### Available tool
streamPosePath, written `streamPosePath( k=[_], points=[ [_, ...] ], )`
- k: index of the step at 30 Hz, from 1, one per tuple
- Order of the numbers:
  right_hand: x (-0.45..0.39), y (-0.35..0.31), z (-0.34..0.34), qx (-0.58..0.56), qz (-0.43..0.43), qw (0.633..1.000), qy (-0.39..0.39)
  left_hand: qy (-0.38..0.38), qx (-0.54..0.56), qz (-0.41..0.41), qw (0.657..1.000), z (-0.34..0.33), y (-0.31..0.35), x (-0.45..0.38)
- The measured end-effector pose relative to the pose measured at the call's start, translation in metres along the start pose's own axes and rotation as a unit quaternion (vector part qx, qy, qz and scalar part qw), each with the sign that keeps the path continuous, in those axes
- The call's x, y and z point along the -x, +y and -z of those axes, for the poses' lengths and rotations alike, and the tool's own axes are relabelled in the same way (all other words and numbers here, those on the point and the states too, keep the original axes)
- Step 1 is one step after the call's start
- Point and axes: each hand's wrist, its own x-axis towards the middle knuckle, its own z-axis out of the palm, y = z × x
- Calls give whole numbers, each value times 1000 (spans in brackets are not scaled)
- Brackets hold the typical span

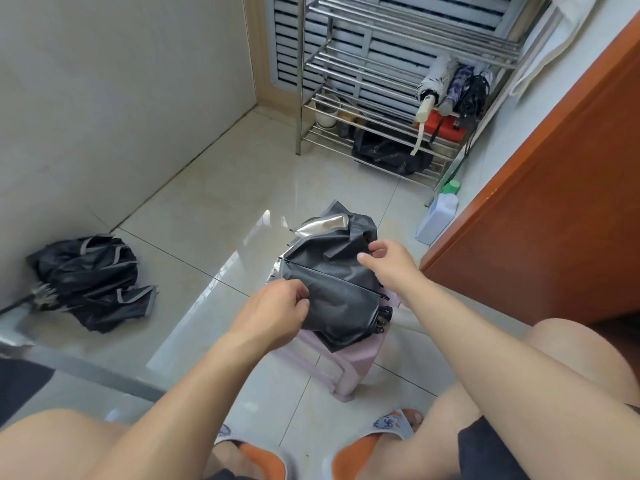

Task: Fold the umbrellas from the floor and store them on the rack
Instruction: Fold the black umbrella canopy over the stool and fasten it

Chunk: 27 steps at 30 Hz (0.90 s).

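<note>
Your knees and orange-toed slippers point(388, 432) sit closest, at the bottom edge, with both forearms reaching out over them. Your left hand point(273, 311) curls its fingers into the near edge of the black umbrella point(332, 278), pinching the canopy fabric. Your right hand point(384, 259) pinches the same canopy at its far right side, thumb and fingertips closed on a fold. The umbrella lies half-gathered between your two grips, its ribs showing as thin dark lines, a silver lining peeking out beyond your right hand. It rests on a pale pink stool point(346, 365) directly under your hands. Well off to the left of your left hand, a second black umbrella point(93, 278) lies crumpled on the tile floor by the wall. Far beyond your right hand stands the metal rack point(363, 74), with three folded umbrellas point(450, 88) lying on its right end.
</note>
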Motion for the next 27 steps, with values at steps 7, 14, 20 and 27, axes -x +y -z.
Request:
streamPosePath(
  k=[7,14,20,27],
  points=[
    [-5,10,-4,-27,15,999,26,133,139,4,981,25,8,-9],
    [-17,0,2,25,47,998,33,144,132,-13,981,29,12,-12],
    [-20,2,5,48,41,998,6,147,136,-15,980,39,14,-10],
    [-6,-20,3,9,75,995,58,138,126,-3,982,43,8,-5]
  ],
)
